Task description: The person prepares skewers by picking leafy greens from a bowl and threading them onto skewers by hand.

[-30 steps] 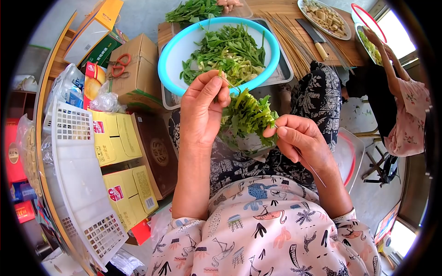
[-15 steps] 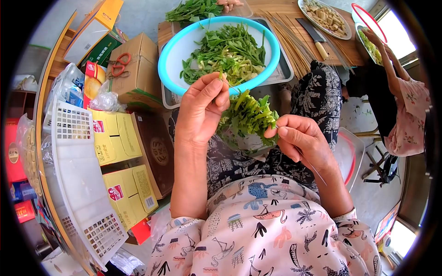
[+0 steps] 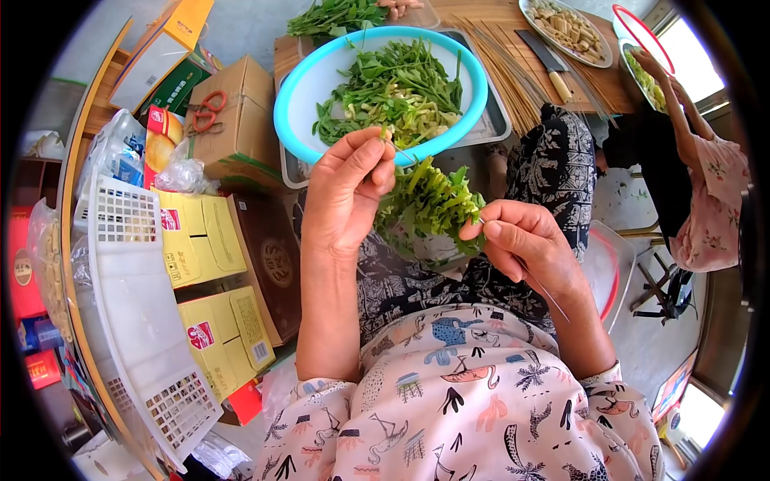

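Between my hands is a thin skewer (image 3: 548,297) with a thick bunch of leafy greens (image 3: 433,200) threaded along it. My right hand (image 3: 525,240) pinches the skewer just below the bunch, and its bare end sticks out past my palm. My left hand (image 3: 353,180) is closed in a pinch on a small piece of green stem (image 3: 388,132) near the skewer's far tip. Just beyond that hand stands a blue-rimmed basin (image 3: 293,132) holding loose cut greens (image 3: 409,84).
Bare skewers (image 3: 505,76) and a knife (image 3: 553,72) lie on the wooden table, with a plate of cut pieces (image 3: 565,32) behind. Boxes (image 3: 204,240) and a white plastic basket (image 3: 132,272) stand at left. Another person's arm (image 3: 682,128) reaches in at right.
My left hand has shifted very slightly left with the stem. My right hand and the skewer of greens look almost still.
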{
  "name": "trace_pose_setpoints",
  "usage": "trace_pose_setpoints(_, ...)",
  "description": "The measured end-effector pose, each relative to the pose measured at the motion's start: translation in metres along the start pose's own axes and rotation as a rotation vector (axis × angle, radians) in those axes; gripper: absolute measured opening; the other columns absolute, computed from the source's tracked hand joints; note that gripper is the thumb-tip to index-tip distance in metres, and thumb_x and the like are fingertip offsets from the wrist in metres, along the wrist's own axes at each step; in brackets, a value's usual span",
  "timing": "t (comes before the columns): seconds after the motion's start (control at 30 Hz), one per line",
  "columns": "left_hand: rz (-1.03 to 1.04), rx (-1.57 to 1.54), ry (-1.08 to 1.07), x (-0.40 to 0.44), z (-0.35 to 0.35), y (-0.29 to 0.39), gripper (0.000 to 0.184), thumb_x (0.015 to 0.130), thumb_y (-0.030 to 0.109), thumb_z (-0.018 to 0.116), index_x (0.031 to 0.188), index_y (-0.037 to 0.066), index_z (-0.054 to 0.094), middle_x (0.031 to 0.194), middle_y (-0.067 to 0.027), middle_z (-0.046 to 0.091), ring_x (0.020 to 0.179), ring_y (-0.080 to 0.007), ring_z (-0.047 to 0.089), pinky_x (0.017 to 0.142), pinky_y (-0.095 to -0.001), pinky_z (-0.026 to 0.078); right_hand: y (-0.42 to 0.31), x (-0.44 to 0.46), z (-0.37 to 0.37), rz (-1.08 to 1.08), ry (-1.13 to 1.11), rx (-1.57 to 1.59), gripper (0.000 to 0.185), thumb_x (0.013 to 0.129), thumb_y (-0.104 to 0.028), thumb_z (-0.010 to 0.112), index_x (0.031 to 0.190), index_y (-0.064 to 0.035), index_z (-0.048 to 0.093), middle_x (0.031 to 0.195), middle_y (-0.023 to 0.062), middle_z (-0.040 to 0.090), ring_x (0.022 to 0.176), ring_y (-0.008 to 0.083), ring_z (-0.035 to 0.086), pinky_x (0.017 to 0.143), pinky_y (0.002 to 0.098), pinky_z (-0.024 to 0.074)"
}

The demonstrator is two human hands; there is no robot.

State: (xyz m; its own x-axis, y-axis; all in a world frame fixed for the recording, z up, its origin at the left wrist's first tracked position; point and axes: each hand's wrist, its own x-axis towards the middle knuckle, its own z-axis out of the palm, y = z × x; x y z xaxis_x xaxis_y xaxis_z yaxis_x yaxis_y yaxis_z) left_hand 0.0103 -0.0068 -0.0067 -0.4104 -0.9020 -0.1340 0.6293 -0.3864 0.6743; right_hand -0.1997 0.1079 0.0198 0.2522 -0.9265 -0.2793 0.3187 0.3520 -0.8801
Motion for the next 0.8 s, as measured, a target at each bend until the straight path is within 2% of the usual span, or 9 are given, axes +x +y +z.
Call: trace_pose_setpoints(0.8,-0.015,0.004,-0.029,-0.0002,-0.003,-0.0003,0.015,0.087,0.007,0.064,0.1,0.001,0.064,0.081,-0.0082,0.065,0.061,-0.0103,0.054,0.053,-0.0218,0.04,0.0005,-0.0008,0.0011,0.01,0.015,-0.013,0.023,0.095,-0.015,0.05,0.097,0.0022,0.065,0.05,-0.0051,0.043,0.041,0.0011,0.033,0.04,0.0179,0.0219)
